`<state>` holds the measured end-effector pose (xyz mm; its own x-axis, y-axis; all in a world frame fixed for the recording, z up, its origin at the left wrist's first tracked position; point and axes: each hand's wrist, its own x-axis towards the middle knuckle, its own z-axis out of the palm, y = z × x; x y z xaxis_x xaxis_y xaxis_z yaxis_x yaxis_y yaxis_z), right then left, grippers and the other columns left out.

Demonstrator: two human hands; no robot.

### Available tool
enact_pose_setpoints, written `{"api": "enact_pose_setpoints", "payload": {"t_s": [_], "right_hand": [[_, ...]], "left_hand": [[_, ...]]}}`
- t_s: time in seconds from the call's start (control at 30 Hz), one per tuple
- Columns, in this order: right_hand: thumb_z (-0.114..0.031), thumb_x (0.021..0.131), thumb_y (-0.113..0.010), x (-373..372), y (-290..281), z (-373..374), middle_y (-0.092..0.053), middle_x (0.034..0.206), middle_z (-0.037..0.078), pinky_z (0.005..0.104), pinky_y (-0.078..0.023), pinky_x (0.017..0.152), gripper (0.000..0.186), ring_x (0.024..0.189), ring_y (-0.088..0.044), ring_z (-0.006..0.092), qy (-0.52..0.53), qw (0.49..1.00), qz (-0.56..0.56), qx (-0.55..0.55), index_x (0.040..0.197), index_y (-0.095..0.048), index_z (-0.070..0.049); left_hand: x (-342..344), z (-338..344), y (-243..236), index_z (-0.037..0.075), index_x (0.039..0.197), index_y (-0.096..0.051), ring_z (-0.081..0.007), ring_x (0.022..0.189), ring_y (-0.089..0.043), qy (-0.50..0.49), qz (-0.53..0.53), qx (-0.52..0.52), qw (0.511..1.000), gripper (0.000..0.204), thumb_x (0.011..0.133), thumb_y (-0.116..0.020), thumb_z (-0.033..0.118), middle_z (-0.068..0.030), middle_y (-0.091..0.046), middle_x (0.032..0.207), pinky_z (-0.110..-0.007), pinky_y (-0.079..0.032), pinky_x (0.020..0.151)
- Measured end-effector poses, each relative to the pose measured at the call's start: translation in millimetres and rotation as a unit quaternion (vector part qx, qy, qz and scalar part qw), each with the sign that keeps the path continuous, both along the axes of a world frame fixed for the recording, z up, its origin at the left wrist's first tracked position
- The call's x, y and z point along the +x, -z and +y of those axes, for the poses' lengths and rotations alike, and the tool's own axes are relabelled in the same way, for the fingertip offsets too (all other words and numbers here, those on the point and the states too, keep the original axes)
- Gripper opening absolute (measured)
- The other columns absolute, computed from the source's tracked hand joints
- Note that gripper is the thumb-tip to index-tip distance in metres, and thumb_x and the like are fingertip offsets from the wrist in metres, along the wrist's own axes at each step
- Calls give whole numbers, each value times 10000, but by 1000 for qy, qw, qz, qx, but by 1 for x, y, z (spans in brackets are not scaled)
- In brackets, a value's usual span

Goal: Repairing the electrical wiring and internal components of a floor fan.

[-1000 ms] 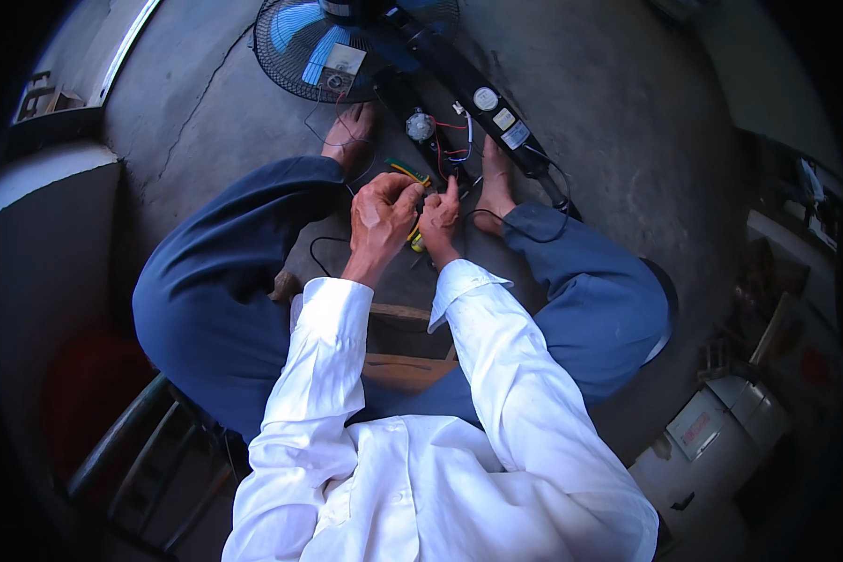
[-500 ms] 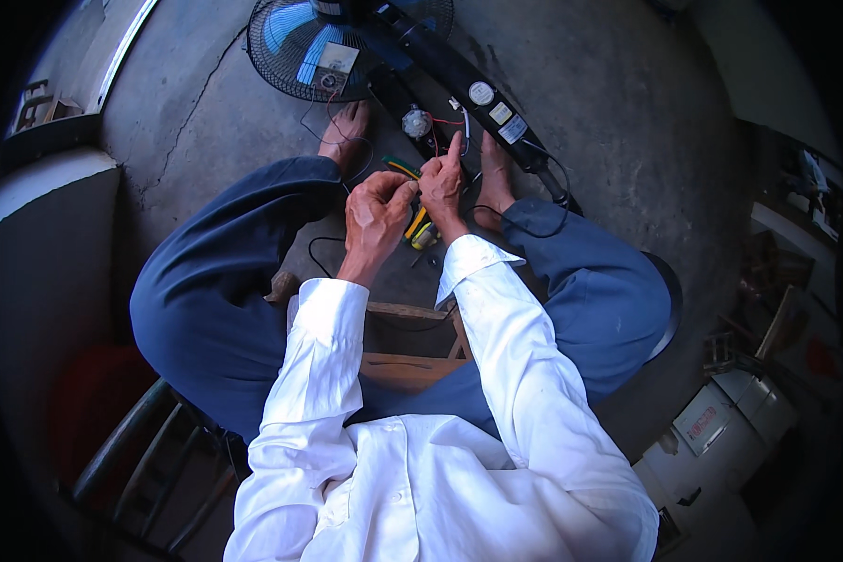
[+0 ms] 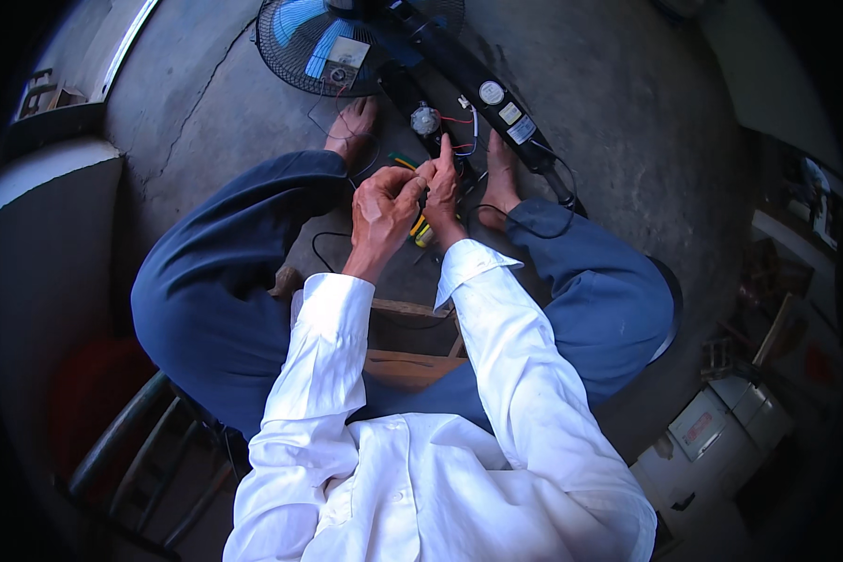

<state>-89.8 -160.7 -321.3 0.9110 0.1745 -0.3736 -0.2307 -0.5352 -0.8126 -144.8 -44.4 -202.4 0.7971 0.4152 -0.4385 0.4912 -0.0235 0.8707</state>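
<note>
Black panel (image 3: 401, 89) lies left of the fan pole (image 3: 454, 66); on that pole's near side, left hand (image 3: 381, 204) and right hand (image 3: 442, 190) meet, right forefinger extended; any grip is impossible to tell.

A slatted frame (image 3: 117, 434) is standing at lower left, a white boxy unit (image 3: 691, 468) is sitting lower right, and a crack (image 3: 199, 105) is crossing the floor (image 3: 628, 140).

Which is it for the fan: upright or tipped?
Tipped: the fan lies on the floor, its black pole stretched out beside the right foot.
</note>
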Motion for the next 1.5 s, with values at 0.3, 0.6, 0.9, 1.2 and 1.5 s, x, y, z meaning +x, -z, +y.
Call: {"api": "enact_pose_setpoints", "payload": {"t_s": [0.3, 0.6, 0.9, 1.2, 1.5], "right_hand": [[-62, 950, -441, -4, 4, -8, -612, 911, 183, 398, -493, 816, 613, 858, -633, 295, 48, 998, -49, -5, 1514, -223, 40], [-125, 907, -588, -32, -1, -3, -474, 839, 64, 298, -450, 743, 758, 793, -503, 173, -11, 997, -50, 61, 1526, -181, 37], [-118, 903, -591, -19, -2, -6, -436, 838, 46, 289, -434, 759, 824, 791, -476, 157, -26, 993, -65, 95, 1552, -101, 9], [-101, 978, -429, -25, 11, -16, -566, 1190, 233, 368, -458, 940, 630, 1069, -589, 301, -27, 999, -26, 0, 1540, -166, 9], [-132, 963, -425, 19, -11, -3, -544, 1296, 325, 449, -456, 1011, 618, 1163, -585, 447, -42, 996, 50, -57, 1533, -217, -14]], "left_hand": [[1, -1, 0, -37, 913, -719, -246, 730, -686, 6, -9, 9, 1000, 215, 853, -699, 169, -139, -685, 826, -349, -518, 688], [-3, 2, 4, -5, 923, -726, -131, 683, -607, 15, -4, 14, 1000, 204, 899, -716, 198, -68, -681, 773, -295, -479, 644], [2, -3, 1, -6, 926, -721, -117, 663, -598, 23, 0, 7, 1000, 223, 905, -715, 215, -56, -677, 755, -283, -466, 626], [-1, -2, 4, -7, 941, -719, -121, 689, -613, 32, -9, 6, 999, 195, 903, -706, 183, -68, -695, 786, -289, -491, 658], [0, -1, 3, -14, 936, -723, -145, 709, -635, 34, -20, 31, 999, 217, 889, -709, 198, -81, -695, 799, -302, -503, 675]]}}
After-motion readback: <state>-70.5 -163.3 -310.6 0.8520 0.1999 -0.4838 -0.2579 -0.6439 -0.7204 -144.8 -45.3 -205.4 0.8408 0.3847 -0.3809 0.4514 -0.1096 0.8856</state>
